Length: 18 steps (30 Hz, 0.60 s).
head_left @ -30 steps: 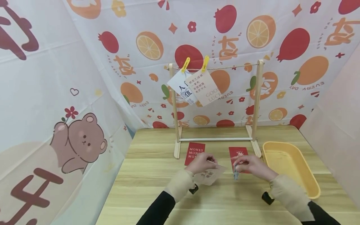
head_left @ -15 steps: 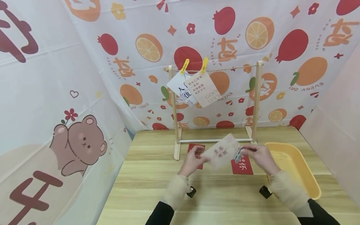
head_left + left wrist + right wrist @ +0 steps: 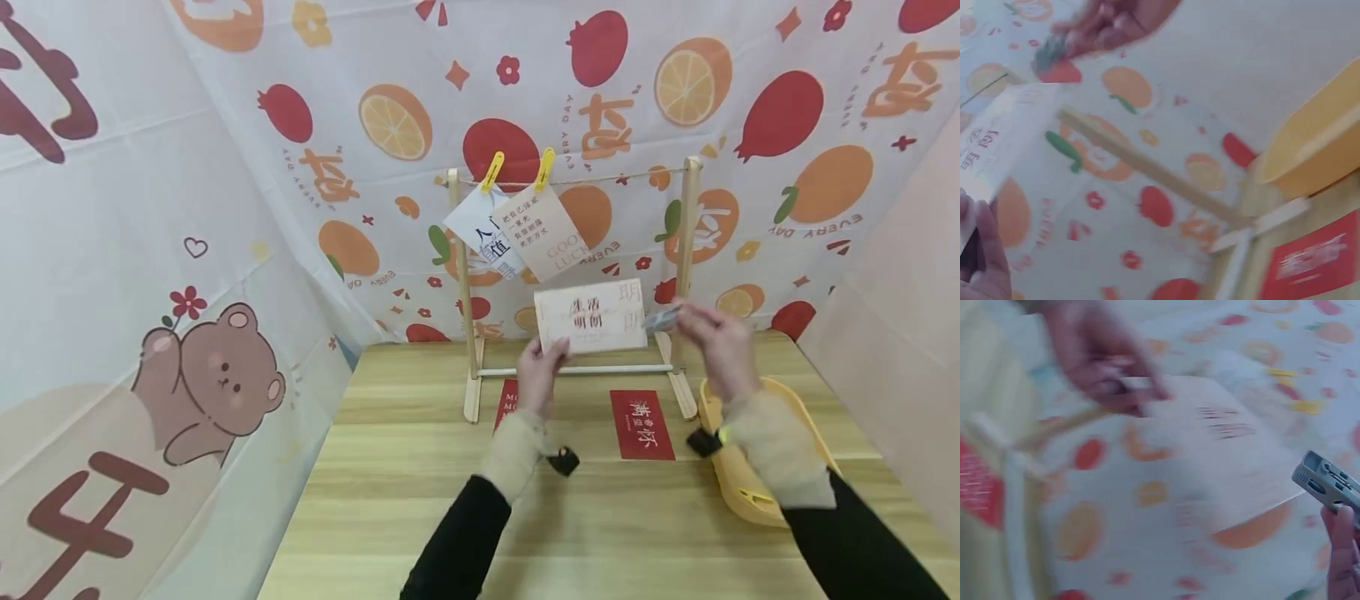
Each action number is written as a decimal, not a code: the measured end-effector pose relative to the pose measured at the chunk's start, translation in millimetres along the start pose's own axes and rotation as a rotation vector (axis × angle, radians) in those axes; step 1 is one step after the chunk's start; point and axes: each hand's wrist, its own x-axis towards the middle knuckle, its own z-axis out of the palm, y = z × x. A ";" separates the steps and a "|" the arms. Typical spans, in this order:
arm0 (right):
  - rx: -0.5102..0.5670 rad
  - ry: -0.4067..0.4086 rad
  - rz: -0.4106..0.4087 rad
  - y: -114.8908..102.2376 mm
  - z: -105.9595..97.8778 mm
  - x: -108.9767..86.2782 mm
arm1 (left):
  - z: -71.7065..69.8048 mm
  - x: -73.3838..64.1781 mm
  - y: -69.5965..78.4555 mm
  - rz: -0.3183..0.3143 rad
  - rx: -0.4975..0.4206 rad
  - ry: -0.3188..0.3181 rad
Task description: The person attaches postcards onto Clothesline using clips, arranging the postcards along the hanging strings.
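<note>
My left hand point(image 3: 538, 375) grips a cream card point(image 3: 592, 317) with Chinese characters by its lower left edge, holding it up in front of the drying rack. Between the fingertips of my right hand point(image 3: 720, 346) is a grey-blue clothespin point(image 3: 1330, 482), just right of the card's right edge. Above, a rope point(image 3: 622, 180) runs between the rack's wooden posts. Two yellow clothespins, a left one point(image 3: 492, 172) and a right one point(image 3: 545, 169), fix a white card point(image 3: 480, 229) and a beige card point(image 3: 543, 233) to the rope's left half, the beige one overlapping the white.
Flat on the wooden table point(image 3: 405, 467) lie two red cards, the right one point(image 3: 642, 425) in full view and the left one point(image 3: 506, 400) partly behind my left hand. A yellow tray point(image 3: 738, 475) stands at the right, under my right forearm. A fruit-print cloth point(image 3: 420, 67) hangs behind the rack.
My left hand has raised the cream card from low over the table to below the rope and turned it face on. My right hand has moved up and right with the grey-blue clothespin.
</note>
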 end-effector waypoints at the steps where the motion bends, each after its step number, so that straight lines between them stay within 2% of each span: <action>1: 0.085 0.026 -0.025 -13.5 1.0 9.4 | 6.1 8.2 6.2 0.016 0.010 0.011; 3: 0.250 0.082 -0.103 -42.7 7.3 30.5 | 19.6 24.7 21.1 0.030 0.042 0.024; 4: 0.286 0.094 -0.140 -57.1 12.4 40.4 | 26.2 32.5 28.5 0.027 0.063 0.029; 7: 0.274 0.103 -0.230 -97.4 33.3 66.8 | 44.9 54.1 48.9 0.032 0.097 0.038; 10: 0.202 0.090 -0.291 -127.8 58.4 89.3 | 59.7 70.6 65.0 0.056 0.128 0.050; 13: 0.119 0.063 -0.297 -144.8 80.3 108.9 | 69.1 82.7 74.4 0.088 0.154 0.058; 16: -0.040 0.056 -0.276 -150.4 96.2 124.3 | 74.1 90.0 78.7 0.091 0.186 0.067; 18: -0.196 0.069 -0.265 -150.4 103.7 132.2 | 76.1 93.7 79.2 0.089 0.194 0.069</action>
